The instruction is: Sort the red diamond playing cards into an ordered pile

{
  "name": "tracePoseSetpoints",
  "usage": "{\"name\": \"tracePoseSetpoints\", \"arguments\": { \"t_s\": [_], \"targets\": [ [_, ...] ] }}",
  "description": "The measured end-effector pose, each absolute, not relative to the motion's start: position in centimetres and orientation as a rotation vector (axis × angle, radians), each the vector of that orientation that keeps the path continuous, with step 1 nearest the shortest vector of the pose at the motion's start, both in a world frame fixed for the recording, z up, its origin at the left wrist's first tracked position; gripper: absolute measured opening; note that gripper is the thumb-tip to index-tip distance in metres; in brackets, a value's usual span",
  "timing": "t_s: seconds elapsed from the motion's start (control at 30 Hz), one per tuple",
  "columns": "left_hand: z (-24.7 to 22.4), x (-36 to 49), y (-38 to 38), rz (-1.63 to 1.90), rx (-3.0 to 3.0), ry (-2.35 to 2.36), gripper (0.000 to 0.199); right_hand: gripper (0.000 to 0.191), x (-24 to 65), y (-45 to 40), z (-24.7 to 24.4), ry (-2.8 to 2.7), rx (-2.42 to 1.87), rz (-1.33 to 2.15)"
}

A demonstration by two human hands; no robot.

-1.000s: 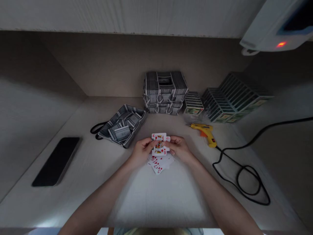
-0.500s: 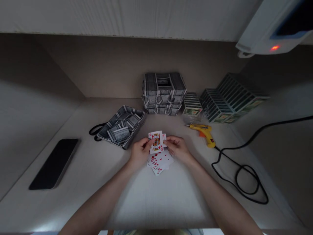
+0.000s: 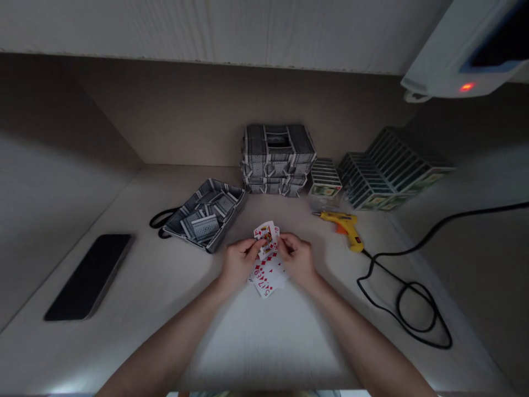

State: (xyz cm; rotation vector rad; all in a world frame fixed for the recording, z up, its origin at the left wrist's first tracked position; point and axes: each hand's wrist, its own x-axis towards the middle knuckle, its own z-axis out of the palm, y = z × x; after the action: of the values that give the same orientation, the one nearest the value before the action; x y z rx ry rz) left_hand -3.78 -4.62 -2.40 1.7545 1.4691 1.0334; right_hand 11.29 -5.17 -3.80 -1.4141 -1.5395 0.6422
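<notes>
Between my hands a few playing cards (image 3: 268, 238) are held face up, a king of diamonds in front and a red-marked card showing behind its right edge. My left hand (image 3: 240, 260) pinches them from the left, thumb lying on the king. From the right, my right hand (image 3: 298, 256) has its thumb and fingers closed at the cards' edge. Just below, loose playing cards (image 3: 268, 278) lie overlapped face up on the table, with red diamonds and numbers such as 5 and 7. How many cards I hold is hidden.
A patterned box (image 3: 206, 220) made of cards, with loose cards inside, sits left of centre. Behind stands a similar card-built case (image 3: 279, 160). Card-deck stacks (image 3: 388, 171), a yellow glue gun (image 3: 345, 226) and its black cord (image 3: 403, 317) are right; a phone (image 3: 88, 278) lies left.
The held cards have tilted and turned a little, now leaning to the left at the bottom less squarely. My right hand has curled and come slightly lower. The rest stays put.
</notes>
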Motion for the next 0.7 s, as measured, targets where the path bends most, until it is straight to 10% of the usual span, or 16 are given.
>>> {"name": "tracePoseSetpoints", "arguments": {
  "t_s": [0.33, 0.7],
  "targets": [
    [-2.1, -3.1, -5.5, 1.174, 2.351, 1.268, 0.028, 0.022, 10.5, -6.0, -3.0, -1.68, -1.564, 0.128],
    [-2.5, -3.6, -5.1, 1.175, 2.366, 1.371, 0.024, 0.03, 11.4, -5.5, -2.0, -1.51, -1.259, 0.471]
  ]
}}
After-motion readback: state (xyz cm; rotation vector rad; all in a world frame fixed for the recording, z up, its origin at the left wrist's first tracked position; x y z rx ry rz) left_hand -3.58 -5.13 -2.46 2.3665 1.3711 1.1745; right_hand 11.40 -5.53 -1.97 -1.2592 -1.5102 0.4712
